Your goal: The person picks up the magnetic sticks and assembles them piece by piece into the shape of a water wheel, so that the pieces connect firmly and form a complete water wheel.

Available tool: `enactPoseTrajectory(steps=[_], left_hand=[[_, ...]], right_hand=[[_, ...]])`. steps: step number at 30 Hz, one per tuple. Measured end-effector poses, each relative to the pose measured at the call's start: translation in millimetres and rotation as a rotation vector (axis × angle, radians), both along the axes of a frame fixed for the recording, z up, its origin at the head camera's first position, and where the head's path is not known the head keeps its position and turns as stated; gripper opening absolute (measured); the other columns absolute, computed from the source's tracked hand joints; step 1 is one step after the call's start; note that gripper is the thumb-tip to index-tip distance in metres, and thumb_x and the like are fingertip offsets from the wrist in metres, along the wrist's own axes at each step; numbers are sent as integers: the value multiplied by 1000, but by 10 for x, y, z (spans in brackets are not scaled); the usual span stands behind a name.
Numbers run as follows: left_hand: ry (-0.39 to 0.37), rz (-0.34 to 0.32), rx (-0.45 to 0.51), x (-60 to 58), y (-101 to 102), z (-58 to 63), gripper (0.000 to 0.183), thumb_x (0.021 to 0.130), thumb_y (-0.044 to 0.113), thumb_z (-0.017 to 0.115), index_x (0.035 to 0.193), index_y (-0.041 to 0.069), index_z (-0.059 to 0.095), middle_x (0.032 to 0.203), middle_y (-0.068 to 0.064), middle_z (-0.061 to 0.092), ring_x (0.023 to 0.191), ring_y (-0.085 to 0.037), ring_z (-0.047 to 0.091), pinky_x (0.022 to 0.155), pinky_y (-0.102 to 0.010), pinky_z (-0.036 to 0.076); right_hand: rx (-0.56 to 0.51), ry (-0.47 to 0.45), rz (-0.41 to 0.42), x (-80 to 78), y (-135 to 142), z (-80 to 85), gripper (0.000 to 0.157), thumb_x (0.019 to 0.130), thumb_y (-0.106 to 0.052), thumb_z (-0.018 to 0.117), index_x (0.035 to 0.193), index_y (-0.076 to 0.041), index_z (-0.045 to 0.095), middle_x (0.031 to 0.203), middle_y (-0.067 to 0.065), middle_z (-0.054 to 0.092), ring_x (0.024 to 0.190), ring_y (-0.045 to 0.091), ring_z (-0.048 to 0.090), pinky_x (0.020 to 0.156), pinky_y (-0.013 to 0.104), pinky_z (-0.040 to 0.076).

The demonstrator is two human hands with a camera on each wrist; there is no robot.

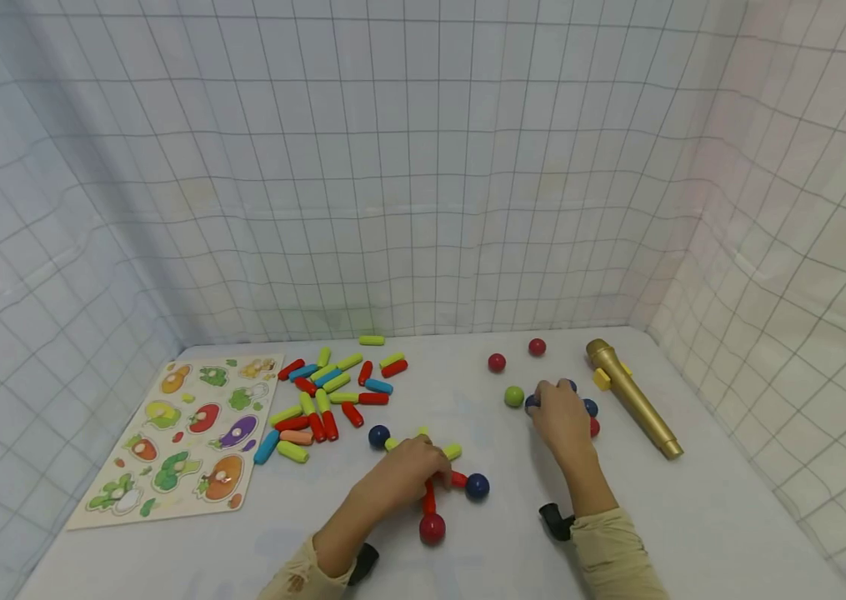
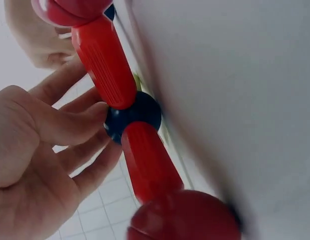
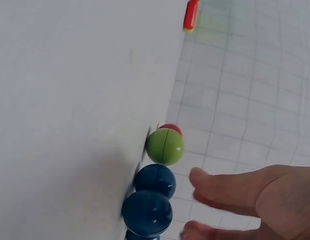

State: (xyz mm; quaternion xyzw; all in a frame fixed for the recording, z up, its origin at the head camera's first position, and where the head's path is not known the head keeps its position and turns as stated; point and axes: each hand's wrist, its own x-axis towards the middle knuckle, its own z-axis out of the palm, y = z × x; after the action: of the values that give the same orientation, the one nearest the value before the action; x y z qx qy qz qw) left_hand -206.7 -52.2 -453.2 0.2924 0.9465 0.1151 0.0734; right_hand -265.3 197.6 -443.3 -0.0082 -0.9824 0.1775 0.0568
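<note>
A construction of rods and balls lies in front of my left hand (image 1: pixel 402 479), part of it covered by that hand. In the left wrist view, my thumb and fingers pinch its dark blue middle ball (image 2: pixel 139 112). A red rod (image 2: pixel 105 62) and another red rod (image 2: pixel 150 162) run out from this ball, each to a red ball. Light green rods (image 1: pixel 453 452) stick out on the far side. My right hand (image 1: pixel 561 417) reaches over a group of balls; in the right wrist view its thumb and fingers are spread beside blue balls (image 3: pixel 147 213) and a green ball (image 3: pixel 165 146).
Many loose red, green and blue rods (image 1: pixel 332 382) lie left of centre. A vegetable picture board (image 1: pixel 197 442) is at the left. Two red balls (image 1: pixel 497 362) sit toward the back, and a gold microphone (image 1: pixel 636 400) lies at the right. Gridded cloth walls (image 1: pixel 392 167) surround the table.
</note>
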Motion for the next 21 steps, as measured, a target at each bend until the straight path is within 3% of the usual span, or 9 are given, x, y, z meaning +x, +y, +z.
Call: enactPoseTrajectory(steps=[5, 9, 15, 21], left_hand=[[29, 58, -48, -48, 40, 17, 32, 82, 3, 72, 102, 28, 73, 109, 1, 66, 103, -18, 53, 90, -35, 50], [44, 82, -108, -83, 82, 18, 29, 85, 10, 72, 106, 30, 75, 105, 1, 68, 100, -17, 49, 84, -35, 48], [27, 97, -117, -87, 113, -14, 27, 84, 9, 72, 104, 28, 76, 93, 3, 70, 92, -15, 46, 79, -34, 46], [42, 94, -124, -70, 132, -21, 28, 83, 9, 72, 104, 27, 77, 99, 1, 68, 92, -15, 48, 80, -33, 46]], right_hand=[[17, -63, -51, -35, 84, -21, 29, 82, -19, 77, 102, 0, 65, 102, 23, 62, 88, 39, 63, 67, 50, 53], [-8, -55, -15, -41, 116, -41, 24, 80, -12, 77, 97, 1, 66, 95, 20, 67, 83, 36, 64, 68, 48, 53], [-33, -68, 15, -21, 132, -51, 12, 78, -3, 73, 86, -2, 64, 83, 15, 66, 74, 30, 61, 63, 43, 50], [-30, -142, 68, 29, -18, -3, 16, 79, -2, 70, 95, -1, 68, 90, 14, 68, 77, 26, 60, 67, 40, 52]])
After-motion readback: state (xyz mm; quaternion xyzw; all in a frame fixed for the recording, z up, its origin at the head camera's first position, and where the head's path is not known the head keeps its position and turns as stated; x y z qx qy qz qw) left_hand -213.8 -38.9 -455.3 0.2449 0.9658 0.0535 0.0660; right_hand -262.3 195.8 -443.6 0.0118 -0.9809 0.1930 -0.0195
